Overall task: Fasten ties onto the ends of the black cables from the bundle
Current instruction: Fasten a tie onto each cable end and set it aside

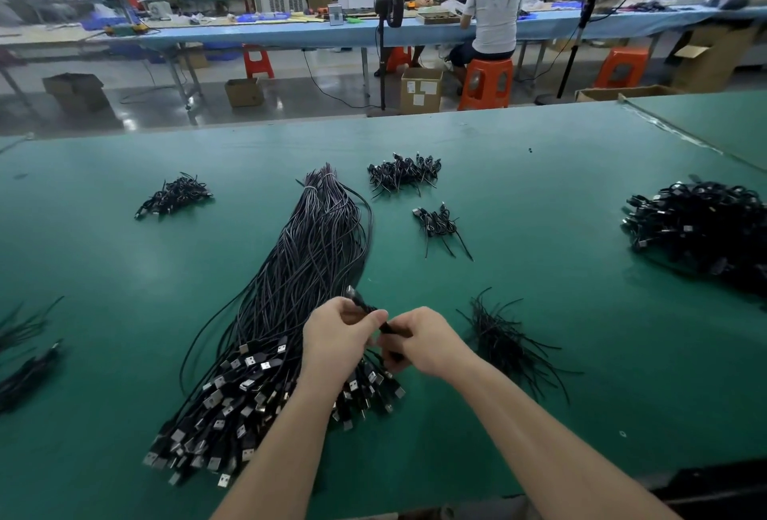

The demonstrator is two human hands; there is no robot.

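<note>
Both forearms reach forward over the green worktop (539,187). The left hand (338,339) and right hand (423,343) meet knuckles-up, fingers curled, pinching one black cable (367,307) between them; its end pokes up past the left fingers. The bundle (299,278) lies beneath and beyond them, loose ties (504,337) just right.

green table (539,170) | 3 orange stools (485,83) — 2 fans (392,4) | boxes (421,89)
</note>
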